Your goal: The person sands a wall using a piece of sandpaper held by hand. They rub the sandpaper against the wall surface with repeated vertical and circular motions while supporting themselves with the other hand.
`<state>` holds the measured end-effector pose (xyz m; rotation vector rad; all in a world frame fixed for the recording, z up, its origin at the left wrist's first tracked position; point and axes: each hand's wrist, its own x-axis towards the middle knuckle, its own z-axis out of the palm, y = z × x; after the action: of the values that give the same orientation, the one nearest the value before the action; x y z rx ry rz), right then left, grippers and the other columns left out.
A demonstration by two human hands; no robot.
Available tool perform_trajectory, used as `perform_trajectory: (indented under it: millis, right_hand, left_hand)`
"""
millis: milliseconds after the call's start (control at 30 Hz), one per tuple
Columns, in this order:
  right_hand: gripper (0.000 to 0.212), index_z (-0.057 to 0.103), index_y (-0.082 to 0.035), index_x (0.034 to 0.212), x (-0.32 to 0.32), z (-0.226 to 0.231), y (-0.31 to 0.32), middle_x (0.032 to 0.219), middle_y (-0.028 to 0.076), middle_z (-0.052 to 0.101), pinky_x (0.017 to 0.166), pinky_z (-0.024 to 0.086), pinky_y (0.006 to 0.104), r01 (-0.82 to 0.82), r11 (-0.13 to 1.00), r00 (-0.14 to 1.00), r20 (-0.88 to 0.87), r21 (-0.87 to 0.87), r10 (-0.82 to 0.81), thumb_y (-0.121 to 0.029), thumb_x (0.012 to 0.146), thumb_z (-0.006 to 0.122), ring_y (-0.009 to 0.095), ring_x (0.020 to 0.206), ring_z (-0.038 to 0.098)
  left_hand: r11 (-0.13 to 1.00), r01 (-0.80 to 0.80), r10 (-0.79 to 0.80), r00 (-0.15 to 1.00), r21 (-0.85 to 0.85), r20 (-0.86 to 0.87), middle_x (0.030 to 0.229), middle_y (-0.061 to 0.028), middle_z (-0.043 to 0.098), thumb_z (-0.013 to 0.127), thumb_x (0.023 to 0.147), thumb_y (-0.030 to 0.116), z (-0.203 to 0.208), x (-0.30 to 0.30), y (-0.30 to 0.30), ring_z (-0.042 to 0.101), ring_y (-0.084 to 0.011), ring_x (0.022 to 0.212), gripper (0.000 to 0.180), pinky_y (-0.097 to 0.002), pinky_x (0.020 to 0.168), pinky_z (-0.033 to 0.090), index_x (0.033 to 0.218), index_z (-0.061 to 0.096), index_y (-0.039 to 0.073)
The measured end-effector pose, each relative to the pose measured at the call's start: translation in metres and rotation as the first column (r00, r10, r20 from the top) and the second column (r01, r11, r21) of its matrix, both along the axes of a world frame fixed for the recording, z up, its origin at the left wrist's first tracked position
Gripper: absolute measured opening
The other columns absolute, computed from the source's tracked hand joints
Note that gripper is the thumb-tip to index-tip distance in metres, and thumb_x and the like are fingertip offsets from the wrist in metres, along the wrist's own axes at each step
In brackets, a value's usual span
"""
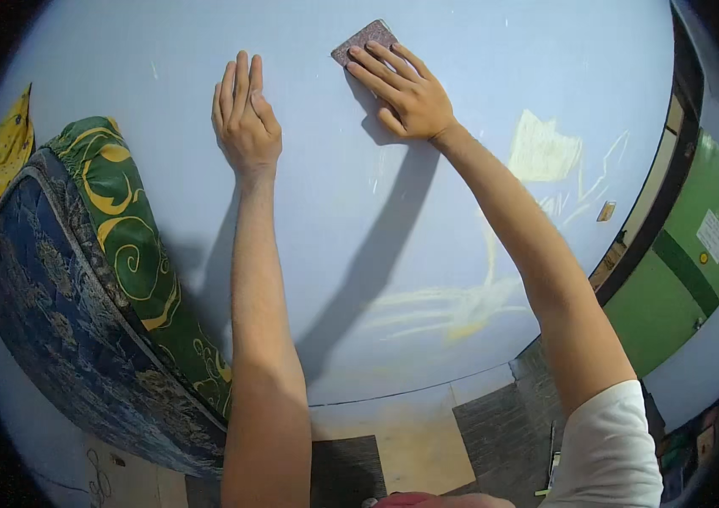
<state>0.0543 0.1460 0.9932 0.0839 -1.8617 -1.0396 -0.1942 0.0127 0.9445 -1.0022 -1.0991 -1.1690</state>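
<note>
On the pale blue wall (325, 220), my right hand (406, 93) presses a brownish, speckled square of sandpaper (368, 38) flat with its fingertips. The fingers stretch over the lower right part of the sheet, and the thumb rests below it. My left hand (245, 127) lies against the wall to the left, fingers pointing up, with nothing seen in it. Yellowish-white scribbled marks (545, 148) and a filled patch are on the wall right of my right forearm. More pale yellow streaks (461, 309) run lower down.
A dark blue patterned mattress (55, 322) leans at the left, beside a green and yellow fabric-covered one (135, 245) and a yellow cloth (4, 165). At the right are a wall switch (606, 211) and a green door (681, 262). Dark and beige floor tiles (423, 449) lie below.
</note>
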Motion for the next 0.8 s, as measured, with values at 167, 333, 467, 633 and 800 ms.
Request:
perform_trajectory:
  millis: [167, 333, 467, 633, 800]
  right_hand:
    - [0.078, 0.043, -0.023, 0.16, 0.004, 0.002, 0.002, 0.166, -0.001, 0.042, 0.132, 0.025, 0.046, 0.0, 1.0, 1.0, 0.0, -0.011, 0.0, -0.023, 0.082, 0.05, 0.021, 0.154, 0.038]
    - [0.076, 0.049, -0.021, 0.156, 0.003, 0.003, 0.001, 0.164, 0.0, 0.045, 0.131, 0.024, 0.0457, -0.013, 1.0, 1.0, -0.005, -0.006, 0.013, -0.022, 0.081, 0.051, 0.021, 0.153, 0.039]
    - [0.077, 0.049, -0.02, 0.156, 0.003, 0.001, 0.005, 0.165, 0.001, 0.043, 0.131, 0.025, 0.0466, -0.033, 0.999, 0.999, -0.005, -0.008, 0.033, -0.024, 0.08, 0.055, 0.022, 0.153, 0.039]
    - [0.08, 0.043, -0.019, 0.159, 0.005, 0.001, 0.002, 0.168, 0.001, 0.039, 0.131, 0.025, 0.0473, -0.031, 0.999, 0.999, 0.01, -0.01, 0.031, -0.026, 0.081, 0.057, 0.023, 0.154, 0.037]
    - [0.077, 0.043, -0.019, 0.159, 0.0, 0.002, -0.001, 0.167, 0.002, 0.04, 0.13, 0.027, 0.0471, 0.02, 1.0, 1.0, -0.003, 0.012, -0.02, -0.03, 0.085, 0.056, 0.023, 0.153, 0.039]
  left_hand:
    - [1.0, -0.006, 0.007, 1.0, 0.016, -0.022, 0.162, -0.0016, 0.048, 0.019, 0.114, 0.026, 0.003, 0.006, 0.001, 0.041, -0.0258, 0.151, 0.053, -0.0504, 0.127, 0.028, 0.155, 0.051, 0.019]
    - [1.0, 0.005, -0.005, 1.0, 0.014, -0.025, 0.161, -0.0033, 0.05, 0.022, 0.114, 0.024, 0.004, 0.008, -0.004, 0.042, -0.0267, 0.151, 0.052, -0.0501, 0.125, 0.031, 0.153, 0.054, 0.015]
    - [1.0, -0.003, 0.003, 1.0, -0.002, -0.019, 0.161, -0.0031, 0.049, 0.02, 0.113, 0.024, 0.004, 0.012, -0.004, 0.042, -0.0271, 0.15, 0.053, -0.0508, 0.125, 0.031, 0.154, 0.053, 0.014]
    - [1.0, 0.019, -0.019, 1.0, -0.002, -0.011, 0.162, -0.0036, 0.048, 0.019, 0.113, 0.023, 0.005, 0.013, -0.004, 0.042, -0.0273, 0.15, 0.054, -0.0509, 0.126, 0.03, 0.155, 0.052, 0.015]
    - [1.0, -0.018, 0.018, 1.0, -0.013, 0.004, 0.161, -0.0033, 0.049, 0.021, 0.112, 0.024, 0.005, 0.007, -0.008, 0.042, -0.0268, 0.15, 0.053, -0.051, 0.126, 0.03, 0.153, 0.054, 0.016]
